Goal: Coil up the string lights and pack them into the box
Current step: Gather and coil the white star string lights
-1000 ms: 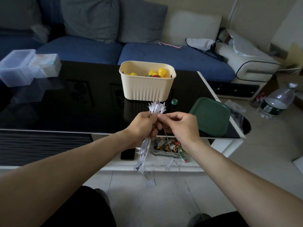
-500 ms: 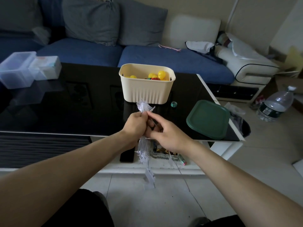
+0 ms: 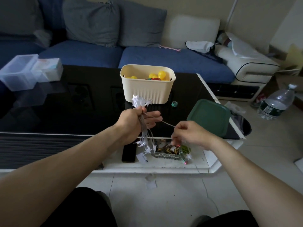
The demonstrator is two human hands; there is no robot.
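— What's around you?
— A cream box (image 3: 147,89) far on the black table (image 3: 65,112), its green lid (image 3: 209,117) to the right.
— And your hands?
— My left hand (image 3: 133,121) grips the bundled star string lights (image 3: 141,102); my right hand (image 3: 191,133) pinches their loose wire.

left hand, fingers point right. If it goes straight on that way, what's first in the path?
Probably the right hand, which pinches the strand running from the string lights bundled in the left hand. Beyond it sits the green lid. Depth is unclear.
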